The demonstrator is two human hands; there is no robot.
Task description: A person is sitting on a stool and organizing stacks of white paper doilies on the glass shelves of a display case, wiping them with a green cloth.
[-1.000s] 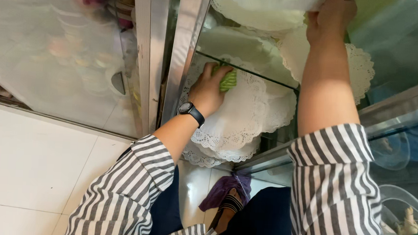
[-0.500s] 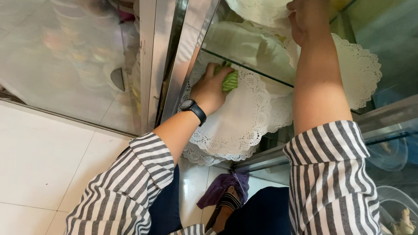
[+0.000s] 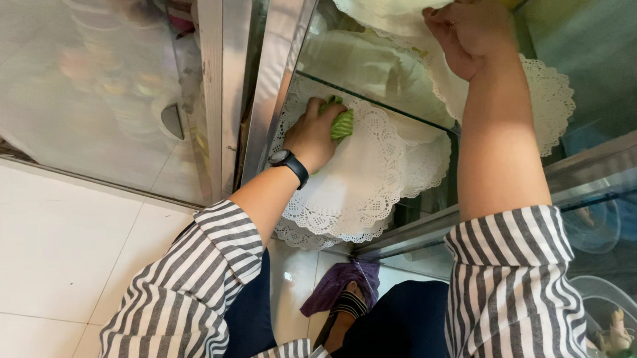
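Two hands work inside a glass display case. The left hand (image 3: 312, 131) clutches a green cloth (image 3: 341, 123), pressing it onto a white lace doily (image 3: 376, 182) on the lower shelf. The right hand (image 3: 470, 31) grips another white doily (image 3: 386, 4) above.

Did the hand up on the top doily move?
Yes. The right hand slid left along the upper white doily, toward the metal frame post.
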